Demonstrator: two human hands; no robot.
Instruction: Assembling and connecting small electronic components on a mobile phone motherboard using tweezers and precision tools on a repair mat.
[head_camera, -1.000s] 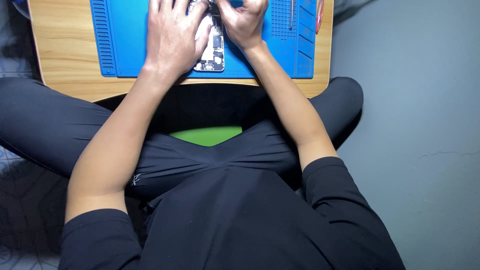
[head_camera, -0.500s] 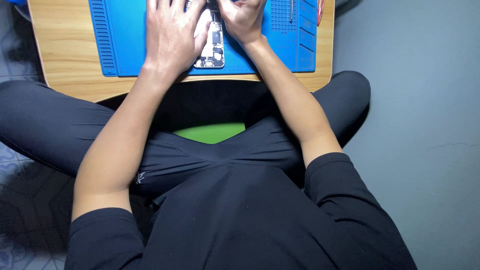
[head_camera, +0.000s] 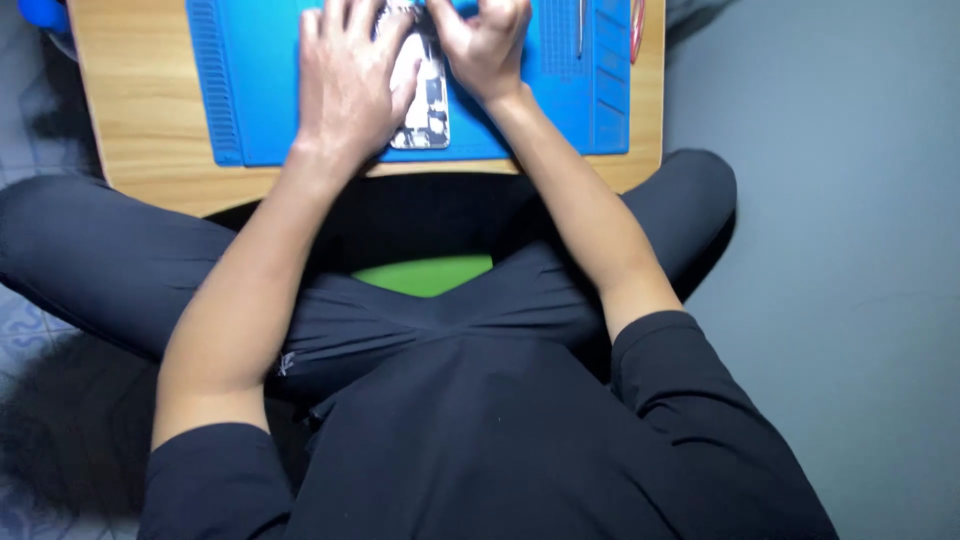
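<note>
Resting on one opened phone (head_camera: 430, 95): two hands, left (head_camera: 345, 85), right (head_camera: 485, 45); one blue mat (head_camera: 260, 100).

Both hands reach forward side by side, left hand (head_camera: 345, 85) flat, right hand (head_camera: 485, 45) curled.

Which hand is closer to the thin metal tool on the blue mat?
Right. The right hand sits just left of the tool; the left hand is farther left, resting on the opened phone.

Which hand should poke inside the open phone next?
Probably the right hand: its fingertips are curled at the phone's top end, while the left hand lies flat across it, holding it down.
</note>
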